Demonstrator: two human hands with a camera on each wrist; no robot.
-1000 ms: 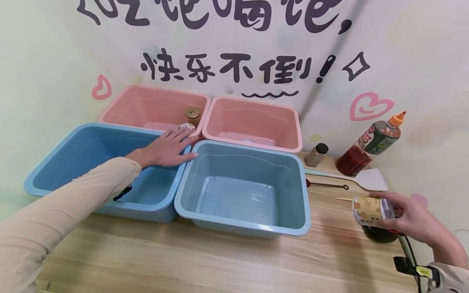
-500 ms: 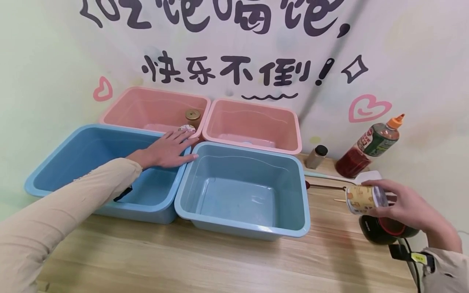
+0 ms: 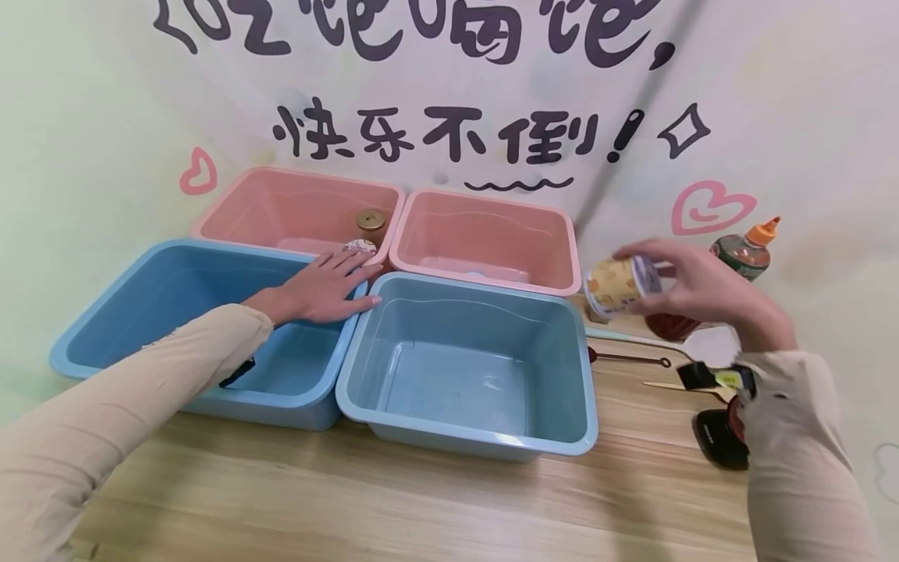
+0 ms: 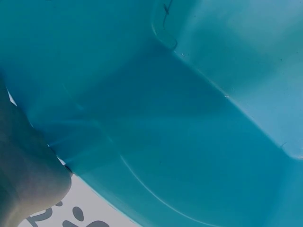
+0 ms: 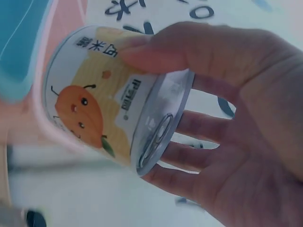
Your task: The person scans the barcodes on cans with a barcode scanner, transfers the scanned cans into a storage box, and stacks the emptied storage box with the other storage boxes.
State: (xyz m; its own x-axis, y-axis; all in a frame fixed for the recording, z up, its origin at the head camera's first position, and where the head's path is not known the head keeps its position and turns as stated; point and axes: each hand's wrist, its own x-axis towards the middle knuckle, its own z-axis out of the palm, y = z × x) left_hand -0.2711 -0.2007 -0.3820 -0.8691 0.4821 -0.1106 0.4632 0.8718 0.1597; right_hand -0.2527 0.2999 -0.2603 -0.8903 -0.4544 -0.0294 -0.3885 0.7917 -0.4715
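My right hand [image 3: 702,285] grips a can [image 5: 90,94] with a yellow-and-white label and a pull-tab lid, thumb on one side and fingers on the other. In the head view the can is tilted on its side, in the air just right of the right pink bin [image 3: 485,199]. My left hand [image 3: 319,289] lies with straight, spread fingers over the meeting rims of the dark blue bin [image 3: 190,398] and the light blue bin [image 3: 463,445]. In the left wrist view, part of that hand [image 4: 33,170] shows beside the blue wall.
The left pink bin [image 3: 295,183] has a gold-lidded can [image 3: 371,220] and a patterned lid [image 3: 360,246] inside. Right of the bins lie a spatula [image 3: 709,346], a thin dark red rod [image 3: 632,357], a sauce bottle [image 3: 744,254] and a black object [image 3: 719,441].
My right hand has carried the can up and leftward, from above the black object toward the right pink bin. My left hand stays in place.
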